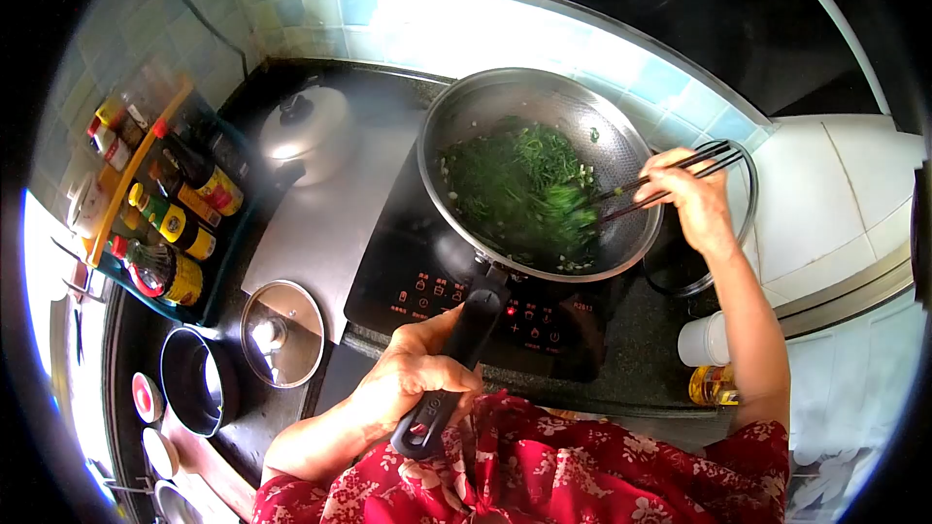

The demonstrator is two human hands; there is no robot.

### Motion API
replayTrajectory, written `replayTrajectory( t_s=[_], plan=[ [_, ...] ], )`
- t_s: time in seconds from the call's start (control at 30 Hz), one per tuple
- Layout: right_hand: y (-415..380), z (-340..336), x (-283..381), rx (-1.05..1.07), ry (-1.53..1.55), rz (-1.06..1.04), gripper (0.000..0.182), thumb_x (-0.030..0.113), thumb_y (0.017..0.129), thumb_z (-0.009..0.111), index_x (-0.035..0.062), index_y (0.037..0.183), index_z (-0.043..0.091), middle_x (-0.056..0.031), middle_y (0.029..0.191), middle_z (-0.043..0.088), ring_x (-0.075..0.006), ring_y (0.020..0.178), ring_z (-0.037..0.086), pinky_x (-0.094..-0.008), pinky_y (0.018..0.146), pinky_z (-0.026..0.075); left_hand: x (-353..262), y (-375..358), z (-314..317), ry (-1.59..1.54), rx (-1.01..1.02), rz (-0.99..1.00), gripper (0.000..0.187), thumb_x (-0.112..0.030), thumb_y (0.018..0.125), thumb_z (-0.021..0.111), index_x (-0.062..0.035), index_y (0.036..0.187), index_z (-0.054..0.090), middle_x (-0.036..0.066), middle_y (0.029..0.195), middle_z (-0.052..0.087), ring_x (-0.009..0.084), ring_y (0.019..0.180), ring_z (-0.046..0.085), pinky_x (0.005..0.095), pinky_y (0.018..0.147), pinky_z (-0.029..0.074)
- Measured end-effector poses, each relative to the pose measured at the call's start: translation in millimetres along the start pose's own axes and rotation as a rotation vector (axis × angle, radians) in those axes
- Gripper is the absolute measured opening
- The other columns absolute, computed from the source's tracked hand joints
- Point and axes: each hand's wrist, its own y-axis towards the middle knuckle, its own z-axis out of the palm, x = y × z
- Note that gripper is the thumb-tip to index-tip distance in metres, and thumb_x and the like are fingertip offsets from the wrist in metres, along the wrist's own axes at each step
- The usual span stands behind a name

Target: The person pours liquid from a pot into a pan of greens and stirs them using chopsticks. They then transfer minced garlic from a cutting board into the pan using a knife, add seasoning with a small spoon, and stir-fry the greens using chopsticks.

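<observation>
A steel wok [621,150] sits on the black induction cooktop [398,252], tilted slightly in view. Chopped green leafy vegetables [529,170] lie in it, with small pale bits among them and some steam above. My left hand [417,369] is wrapped round the wok's black handle [476,320]. At the wok's right rim, my right hand [689,194] grips dark chopsticks [641,184], whose tips reach into the greens. The greens near the tips look blurred by motion.
A lidded steel pot [311,131] stands at the back left. Sauce bottles [199,175] fill a rack at left. Near it are a glass lid [282,335] and a dark pot [199,383]. Another lid [748,199] leans behind my right hand, above a white container [701,340] and an oil bottle [712,385].
</observation>
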Motion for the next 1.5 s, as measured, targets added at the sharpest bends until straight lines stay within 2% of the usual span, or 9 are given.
replayTrajectory(
  t_s=[0.27,0.5,0.67,0.83,0.9,1.1,1.27,1.43,1.5],
  plan=[
    [13,-11,43,-0.033,-0.031,-0.21,0.008,0.004,0.077,0.051,-0.0002,0.079,0.057,-0.012,0.084,0.059,-0.0163,0.064,0.059,-0.0281,0.059,0.049,1,0,-1,-0.016,0.014,-0.019,0.061,0.005,0.059,0.054,0.0039,0.118,0.041,0.012,0.055,0.05,0.0174,0.041,0.047,0.0251,0.039,0.039],
    [23,69,-2,0.365,-0.045,-0.267,0.008,0.0,0.078,0.052,-0.004,0.08,0.059,-0.0141,0.084,0.059,-0.02,0.07,0.061,-0.0296,0.064,0.052,2,0,0,0.037,0.001,0.003,0.061,0.003,0.059,0.055,0.0028,0.119,0.04,0.012,0.055,0.05,0.0166,0.041,0.047,0.0249,0.038,0.038],
    [61,53,-21,0.011,0.154,-0.243,0.009,0.005,0.078,0.055,-0.0014,0.08,0.061,-0.0177,0.084,0.061,-0.0224,0.065,0.063,-0.0274,0.054,0.055,2,0,-3,0.004,0.031,-0.015,0.062,0.001,0.059,0.056,0.0036,0.119,0.04,0.012,0.057,0.051,0.0164,0.041,0.048,0.0242,0.038,0.038],
    [24,57,5,0.198,0.075,-0.032,0.009,0.004,0.075,0.054,-0.0028,0.08,0.057,-0.015,0.079,0.06,-0.0222,0.062,0.062,-0.0297,0.051,0.053,0,-1,-1,0.01,0.004,-0.019,0.061,0.001,0.06,0.056,0.0048,0.118,0.04,0.012,0.057,0.052,0.0163,0.041,0.048,0.0242,0.038,0.039],
    [26,30,10,0.056,-0.087,-0.029,0.008,0.004,0.074,0.053,-0.0025,0.077,0.057,-0.0145,0.075,0.06,-0.0214,0.058,0.062,-0.0287,0.048,0.052,-1,-2,-2,-0.017,0.033,-0.023,0.061,0.001,0.06,0.056,0.0045,0.118,0.039,0.012,0.059,0.053,0.0163,0.043,0.05,0.024,0.039,0.04],
    [37,18,22,-0.141,0.148,-0.245,0.009,0.005,0.076,0.054,-0.0037,0.077,0.058,-0.0138,0.072,0.06,-0.02,0.06,0.061,-0.0285,0.05,0.052,-2,-2,-2,0.001,0.025,-0.049,0.061,0.0,0.06,0.057,0.0045,0.119,0.038,0.013,0.059,0.054,0.0162,0.043,0.05,0.0242,0.039,0.04],
    [71,48,-25,0.031,0.052,-0.227,0.008,0.005,0.077,0.057,-0.0026,0.08,0.058,-0.0125,0.078,0.06,-0.0199,0.066,0.062,-0.0271,0.054,0.052,-1,-1,-1,0.005,0.035,-0.046,0.059,0.001,0.061,0.055,0.0048,0.118,0.039,0.013,0.058,0.053,0.0162,0.042,0.049,0.0241,0.039,0.04],
    [61,93,6,0.072,0.211,-0.235,0.012,0.007,0.08,0.053,-0.0039,0.083,0.056,-0.0159,0.082,0.06,-0.0231,0.067,0.063,-0.03,0.057,0.053,-5,-2,0,0.023,0.039,-0.044,0.058,0.002,0.061,0.054,0.0053,0.117,0.04,0.012,0.057,0.052,0.016,0.042,0.048,0.0241,0.039,0.039],
    [55,100,-3,0.137,0.22,-0.218,0.012,0.007,0.081,0.053,-0.0041,0.083,0.057,-0.0164,0.083,0.059,-0.0235,0.068,0.063,-0.03,0.057,0.054,-3,0,-5,-0.019,0.107,-0.061,0.069,0.002,0.066,0.055,0.0007,0.13,0.028,0.008,0.057,0.053,0.0133,0.046,0.05,0.0228,0.044,0.041]
  ],
)
